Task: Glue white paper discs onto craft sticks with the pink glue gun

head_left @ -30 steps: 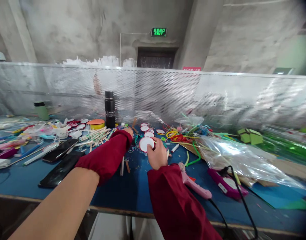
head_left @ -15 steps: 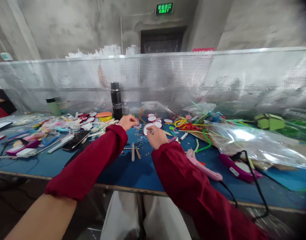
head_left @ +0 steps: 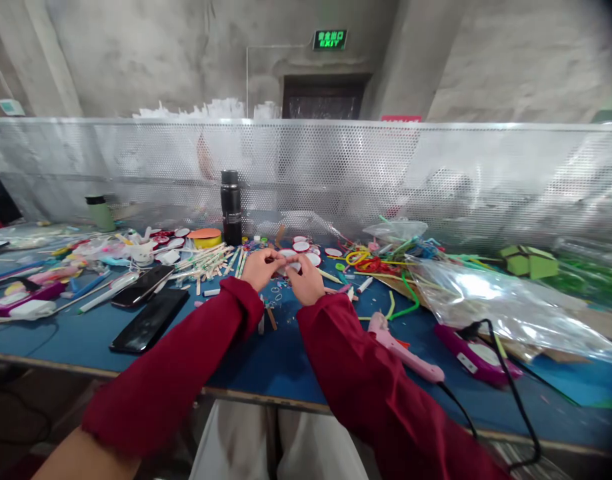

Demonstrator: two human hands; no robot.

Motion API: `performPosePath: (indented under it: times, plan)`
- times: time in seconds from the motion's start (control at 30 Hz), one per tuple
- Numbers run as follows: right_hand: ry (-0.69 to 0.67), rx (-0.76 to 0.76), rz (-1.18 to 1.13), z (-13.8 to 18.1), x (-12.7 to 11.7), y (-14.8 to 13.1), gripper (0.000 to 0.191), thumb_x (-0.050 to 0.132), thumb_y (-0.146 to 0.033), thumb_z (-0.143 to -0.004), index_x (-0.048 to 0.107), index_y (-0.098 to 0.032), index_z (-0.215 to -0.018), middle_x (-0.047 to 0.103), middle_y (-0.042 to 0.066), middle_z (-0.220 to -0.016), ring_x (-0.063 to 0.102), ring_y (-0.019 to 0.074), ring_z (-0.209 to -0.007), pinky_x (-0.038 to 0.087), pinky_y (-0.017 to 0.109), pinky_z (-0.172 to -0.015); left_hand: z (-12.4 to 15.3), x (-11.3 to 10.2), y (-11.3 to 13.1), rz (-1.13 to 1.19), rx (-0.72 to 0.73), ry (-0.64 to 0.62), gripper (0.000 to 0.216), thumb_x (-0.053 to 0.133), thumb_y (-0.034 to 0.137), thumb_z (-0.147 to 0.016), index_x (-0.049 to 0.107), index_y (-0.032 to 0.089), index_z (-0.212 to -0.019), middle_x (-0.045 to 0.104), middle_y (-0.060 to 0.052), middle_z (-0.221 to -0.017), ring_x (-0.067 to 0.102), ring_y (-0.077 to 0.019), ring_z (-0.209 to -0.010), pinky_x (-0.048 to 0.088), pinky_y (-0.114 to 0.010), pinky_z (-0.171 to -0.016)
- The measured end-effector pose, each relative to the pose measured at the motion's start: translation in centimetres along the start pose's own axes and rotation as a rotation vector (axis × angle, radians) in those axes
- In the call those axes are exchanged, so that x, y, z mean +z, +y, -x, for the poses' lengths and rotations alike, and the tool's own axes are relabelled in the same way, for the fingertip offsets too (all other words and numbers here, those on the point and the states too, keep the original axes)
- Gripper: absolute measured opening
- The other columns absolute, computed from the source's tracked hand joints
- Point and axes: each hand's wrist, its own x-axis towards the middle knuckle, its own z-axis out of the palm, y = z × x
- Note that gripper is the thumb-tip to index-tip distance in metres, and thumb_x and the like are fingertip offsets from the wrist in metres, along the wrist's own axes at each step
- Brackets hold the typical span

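My left hand (head_left: pixel 261 269) and my right hand (head_left: pixel 305 280) meet over the middle of the blue table, fingertips close together. Between them lies a white disc (head_left: pixel 289 253), partly covered by the fingers. My right hand is closed at its right edge. Thumb and fingertips of my left hand are pinched over the disc's left side; what they hold is too small to make out. Just behind are several white discs with red rims (head_left: pixel 301 247). Small clear rings (head_left: pixel 276 291) and a brown stick (head_left: pixel 271 317) lie just below the hands.
A black bottle (head_left: pixel 231 208) stands behind my left hand, near many wooden sticks (head_left: pixel 219 260). Two phones, one a black phone (head_left: pixel 150 320), lie left. To the right are a pink glue gun (head_left: pixel 406 350) with a cord, a purple device (head_left: pixel 479 353) and clear plastic sheeting (head_left: pixel 486 293).
My left hand has moved right to meet my right hand at the disc. The camera view has shifted a little, and a black phone beside my left sleeve has come into fuller view.
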Motion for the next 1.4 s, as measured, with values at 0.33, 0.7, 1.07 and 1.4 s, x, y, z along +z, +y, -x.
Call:
performPosePath:
  times: [0.33,0.7,1.07,1.4]
  plan:
    - [0.186,-0.004,-0.006,0.1,0.1,-0.3,0.015,0.062,-0.033,-0.079,0.067,-0.019,-0.074,0.067,0.003,-0.081,0.060,0.0163,-0.080,0.045,0.029,-0.079,0.8,0.9,0.2,-0.137,0.098,0.087,0.016,0.053,0.033,-0.084,0.058,0.018,-0.086,0.067,-0.003,-0.085,0.063,-0.0146,-0.071,0.053,-0.024,-0.058]
    - [0.242,-0.267,-0.084,-0.5,-0.5,0.3,0.012,0.060,-0.025,-0.078,0.061,-0.021,-0.068,0.063,0.009,-0.098,0.057,0.0234,-0.103,0.041,0.040,-0.092,0.0,-0.9,0.2,-0.495,0.285,0.316,0.006,0.058,0.023,-0.074,0.056,0.018,-0.071,0.059,-0.001,-0.069,0.054,-0.0151,-0.067,0.042,-0.027,-0.065]
    - [0.067,-0.448,0.112,1.7,0.0,-2.3,0.004,0.061,-0.021,-0.080,0.064,-0.020,-0.078,0.058,0.007,-0.094,0.053,0.0218,-0.095,0.041,0.038,-0.089,-0.8,-1.2,-0.5,0.004,0.105,0.309,0.017,0.057,0.033,-0.077,0.054,0.018,-0.070,0.052,0.003,-0.064,0.047,-0.0114,-0.061,0.038,-0.023,-0.057]
    - [0.087,-0.268,0.002,1.4,1.0,-1.5,0.027,0.059,-0.027,-0.079,0.045,-0.020,-0.057,0.047,-0.001,-0.065,0.046,0.0134,-0.063,0.037,0.028,-0.062,-0.5,-0.6,0.1,0.341,0.013,0.385,0.014,0.050,0.027,-0.084,0.059,0.017,-0.089,0.055,-0.001,-0.078,0.051,-0.0104,-0.062,0.045,-0.022,-0.054]
